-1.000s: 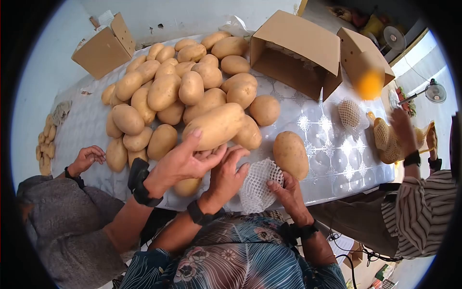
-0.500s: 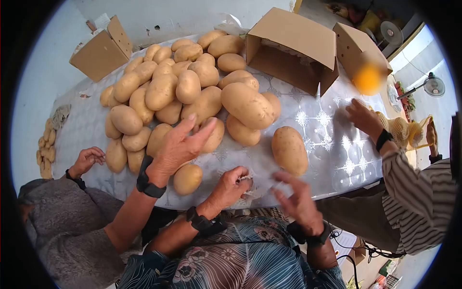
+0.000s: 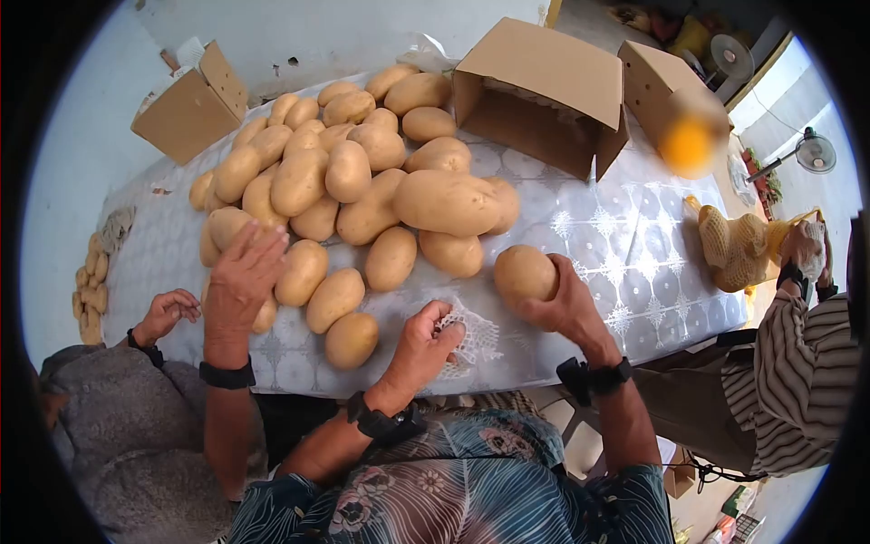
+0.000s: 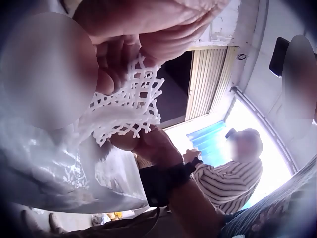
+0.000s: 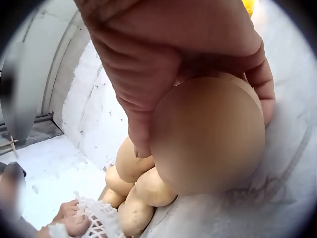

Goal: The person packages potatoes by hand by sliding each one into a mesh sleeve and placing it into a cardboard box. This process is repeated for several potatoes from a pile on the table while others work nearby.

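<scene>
At the table's near edge my left hand point(image 3: 420, 355) pinches a white foam net sleeve point(image 3: 473, 339), which spreads out to the right of the fingers. My right hand point(image 3: 569, 308) grips a large potato point(image 3: 526, 276), thumb on the near side and fingers round its right side. Potato and net are apart. In the left wrist view the net point(image 4: 130, 106) hangs from the curled left fingers. The right wrist view has the potato point(image 5: 208, 139), partly blurred, under the right hand point(image 5: 183, 44).
A heap of potatoes point(image 3: 299, 181) covers the table's middle left. Another person's hand point(image 3: 245, 276) touches it. An open cardboard box point(image 3: 544, 68) lies behind, with a second box point(image 3: 666, 86) beside it. At the right, netted potatoes point(image 3: 729, 249) are near a person in stripes.
My right hand let go of the net, moved to the lone potato and took hold of it. My left hand now holds the net. The neighbour's hand placed a long potato on the heap and moved left.
</scene>
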The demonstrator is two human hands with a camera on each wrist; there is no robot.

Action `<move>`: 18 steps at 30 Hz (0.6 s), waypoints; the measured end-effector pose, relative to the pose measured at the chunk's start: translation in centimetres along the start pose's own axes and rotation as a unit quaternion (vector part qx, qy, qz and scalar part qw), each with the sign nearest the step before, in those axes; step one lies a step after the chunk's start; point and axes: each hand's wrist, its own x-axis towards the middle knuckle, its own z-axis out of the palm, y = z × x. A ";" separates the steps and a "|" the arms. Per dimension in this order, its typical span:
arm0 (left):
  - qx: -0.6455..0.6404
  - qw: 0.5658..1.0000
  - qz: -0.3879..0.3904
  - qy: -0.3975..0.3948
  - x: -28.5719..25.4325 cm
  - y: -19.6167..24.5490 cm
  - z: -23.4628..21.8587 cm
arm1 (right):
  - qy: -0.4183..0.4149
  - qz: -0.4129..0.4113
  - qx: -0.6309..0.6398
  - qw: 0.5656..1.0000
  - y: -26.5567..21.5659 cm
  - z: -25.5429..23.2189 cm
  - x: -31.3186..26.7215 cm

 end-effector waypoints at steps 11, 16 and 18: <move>0.145 0.987 0.069 0.005 1.0 1.1 -1.1 | -0.135 0.016 0.362 0.922 -0.1 -0.9 -7.0; 0.185 0.974 0.099 -0.088 0.4 3.7 0.2 | -0.323 0.033 0.343 0.882 -0.9 -0.1 -6.8; 0.199 0.967 0.130 -0.093 0.1 4.6 0.0 | -0.349 0.044 0.345 0.870 0.1 0.9 -6.1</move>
